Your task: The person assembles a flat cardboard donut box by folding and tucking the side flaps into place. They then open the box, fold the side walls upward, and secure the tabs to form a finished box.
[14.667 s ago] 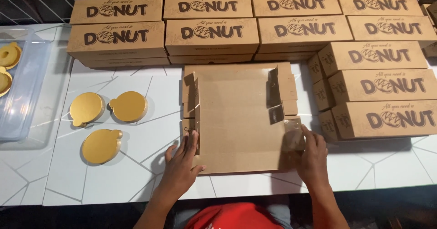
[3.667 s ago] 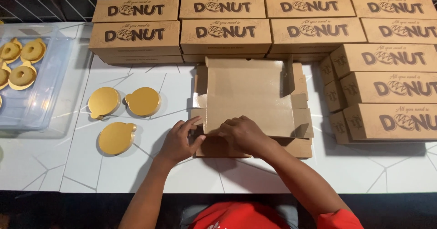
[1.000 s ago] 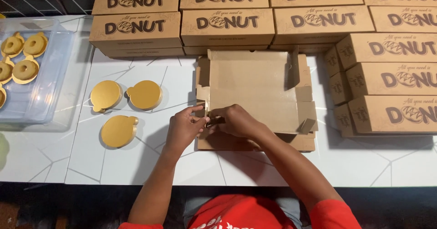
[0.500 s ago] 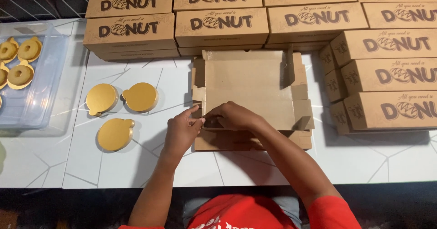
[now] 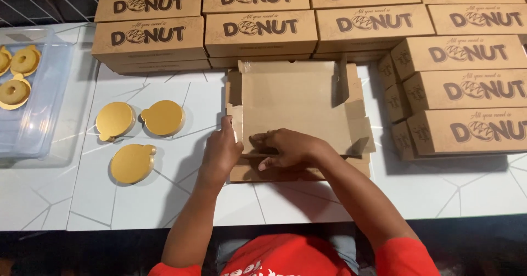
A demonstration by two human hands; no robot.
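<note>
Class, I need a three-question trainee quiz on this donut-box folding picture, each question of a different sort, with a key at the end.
1. True or false: both hands rest on the near edge of the open cardboard box.
2. How many gold cake boards lie on the white table? A) two B) three C) five
3. Fill in: the clear plastic tray at the far left holds ____.

Key
1. True: the left hand presses the box's near-left corner and the right hand lies flat on its front flap.
2. B, three.
3. Donuts, each on a gold board.
</note>
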